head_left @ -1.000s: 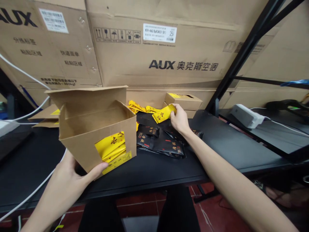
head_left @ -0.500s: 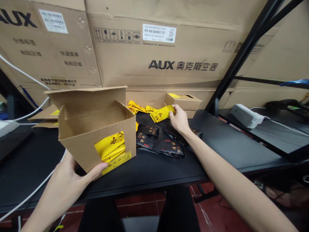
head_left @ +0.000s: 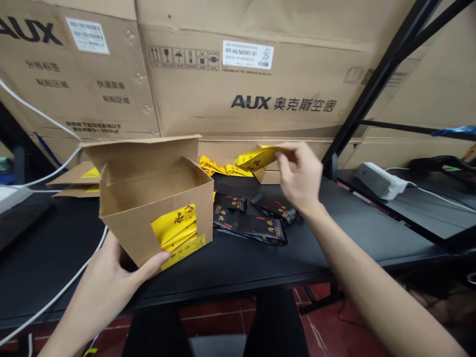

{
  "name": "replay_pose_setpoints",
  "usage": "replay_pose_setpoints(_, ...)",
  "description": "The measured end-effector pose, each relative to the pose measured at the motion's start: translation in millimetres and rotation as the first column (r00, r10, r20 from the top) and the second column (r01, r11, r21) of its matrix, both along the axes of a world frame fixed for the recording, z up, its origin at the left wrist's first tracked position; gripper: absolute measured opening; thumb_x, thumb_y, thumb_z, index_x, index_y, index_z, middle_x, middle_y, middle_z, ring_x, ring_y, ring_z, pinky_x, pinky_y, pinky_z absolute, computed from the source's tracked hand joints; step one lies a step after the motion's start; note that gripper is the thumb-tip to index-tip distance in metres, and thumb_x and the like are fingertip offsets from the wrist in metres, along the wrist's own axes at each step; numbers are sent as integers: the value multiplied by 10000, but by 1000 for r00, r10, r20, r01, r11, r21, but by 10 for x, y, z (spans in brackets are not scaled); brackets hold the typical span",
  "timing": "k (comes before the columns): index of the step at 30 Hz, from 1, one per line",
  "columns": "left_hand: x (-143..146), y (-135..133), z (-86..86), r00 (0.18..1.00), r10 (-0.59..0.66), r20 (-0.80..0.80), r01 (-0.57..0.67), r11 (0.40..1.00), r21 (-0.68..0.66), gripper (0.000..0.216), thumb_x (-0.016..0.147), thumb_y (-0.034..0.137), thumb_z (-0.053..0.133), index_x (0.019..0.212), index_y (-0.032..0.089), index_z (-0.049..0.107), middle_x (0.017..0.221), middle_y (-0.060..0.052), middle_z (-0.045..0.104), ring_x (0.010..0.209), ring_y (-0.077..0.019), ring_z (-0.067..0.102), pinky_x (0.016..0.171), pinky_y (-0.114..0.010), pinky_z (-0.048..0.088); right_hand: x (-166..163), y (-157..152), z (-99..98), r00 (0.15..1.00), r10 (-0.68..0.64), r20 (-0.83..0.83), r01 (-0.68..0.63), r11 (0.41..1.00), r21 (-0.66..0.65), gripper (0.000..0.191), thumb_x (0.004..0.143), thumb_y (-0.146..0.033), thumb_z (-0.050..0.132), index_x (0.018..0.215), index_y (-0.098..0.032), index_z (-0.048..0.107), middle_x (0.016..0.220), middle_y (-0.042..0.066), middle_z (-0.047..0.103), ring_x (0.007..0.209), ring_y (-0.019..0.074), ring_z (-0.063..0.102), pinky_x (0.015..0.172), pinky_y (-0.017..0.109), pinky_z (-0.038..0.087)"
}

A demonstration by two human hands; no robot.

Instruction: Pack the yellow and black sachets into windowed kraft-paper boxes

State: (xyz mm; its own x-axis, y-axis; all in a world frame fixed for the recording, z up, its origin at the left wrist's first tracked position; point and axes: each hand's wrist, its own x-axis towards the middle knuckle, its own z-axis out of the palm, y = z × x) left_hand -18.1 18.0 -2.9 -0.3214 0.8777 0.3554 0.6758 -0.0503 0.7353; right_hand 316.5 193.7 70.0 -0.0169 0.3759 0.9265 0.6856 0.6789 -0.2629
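While the left hand cups the bottom of an open kraft carton at eight o'clock, its thumb pressed against the front wall, the right hand pinches a yellow sachet between thumb and fingertips, raised above the worktop at one o'clock. Inside the carton, yellow sachets show through a window in that wall, with a yellow label just below it. Black sachets lie in a loose heap on the worktop at twelve o'clock, just right of the carton. Behind them sit more yellow sachets and a small kraft box, partly hidden by the raised sachet. Flat kraft sleeves lie behind the carton at ten o'clock. A white power adapter rests on a shelf at three o'clock, beyond a black metal upright. Large AUX air-conditioner cartons fill the back.
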Motion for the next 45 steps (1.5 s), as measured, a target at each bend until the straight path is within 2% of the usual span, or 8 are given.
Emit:
replay_pose_setpoints(5, 18, 8, 14, 1000, -12, 7, 12, 999, 39, 759, 738, 685, 759, 1358, 271, 613, 1256, -161, 779, 1129, -431, 769, 917, -606, 662, -334, -791, 567, 997, 75, 11, -74, 928, 365, 129, 1040, -318, 591, 1114, -262, 681, 1092, 43, 717, 1031, 176, 720, 909, 351, 633)
replay_pose_setpoints(9, 56, 6, 42, 998, -34, 59, 34, 999, 10, 690, 744, 630, 771, 1319, 285, 607, 1218, -116, 808, 1086, -408, 790, 891, -559, 676, -735, -1249, 932, 940, 74, 332, -144, 971, 191, 247, 1066, -273, 478, 1195, -355, 671, 1190, -3, 718, 1062, 172, 707, 961, 293, 594)
replay_pose_setpoints(13, 66, 6, 42, 993, -51, 103, 50, 999, 16, 609, 731, 593, 785, 1226, 285, 609, 1135, -83, 829, 1058, -391, 800, 890, -531, 677, -1165, -1364, 1173, 765, 153, 625, -113, 988, -104, 390, 1030, -175, 359, 1225, -321, 664, 1196, 23, 708, 1085, 186, 672, 914, 261, 531)
replay_pose_setpoints(19, 56, 19, 32, 986, -91, 139, 90, 996, 13, 636, 732, 613, 793, 1222, 266, 581, 1172, -101, 819, 1102, -383, 788, 851, -500, 680, -1516, -1190, 1113, 677, 355, 644, -152, 925, -350, 438, 857, -27, 491, 1257, -194, 552, 1225, 76, 708, 1034, 190, 670, 821, 265, 498)
replay_pose_setpoints(24, 67, 20, 47, 969, -163, 186, 164, 986, 10, 714, 773, 623, 780, 1327, 241, 540, 1354, -131, 759, 1250, -359, 735, 963, -481, 654, -1568, -1176, 1101, 575, 346, 741, 101, 869, -484, 212, 939, -116, 540, 1057, -97, 716, 934, 149, 763, 846, 230, 710, 747, 323, 489)
replay_pose_setpoints(30, 85, 21, 78, 961, -192, 201, 194, 981, 9, 698, 775, 619, 788, 1307, 238, 545, 1298, -131, 777, 1174, -356, 764, 930, -479, 659, -1592, -1285, 1257, 405, 239, 882, 292, 881, -373, 378, 1074, -293, 496, 967, -76, 786, 904, 198, 771, 881, 263, 747, 741, 339, 503)
replay_pose_setpoints(37, 86, 12, 105, 960, -203, 193, 208, 978, -5, 676, 774, 610, 783, 1276, 226, 544, 1213, -132, 792, 1096, -354, 780, 895, -471, 658, -1592, -1376, 1327, 22, 247, 969, 249, 937, -245, 238, 1004, -104, 542, 1113, -70, 751, 891, 165, 772, 1049, 305, 688, 831, 371, 494)
replay_pose_setpoints(45, 87, 4, 97, 969, -190, 157, 188, 982, 27, 615, 790, 576, 782, 1255, 236, 567, 1171, -109, 798, 1066, -351, 785, 849, -447, 662, -1607, -1389, 1352, 55, 430, 901, 214, 876, -431, 328, 1064, -180, 443, 1273, -137, 692, 867, 120, 750, 809, 237, 700, 713, 334, 452)
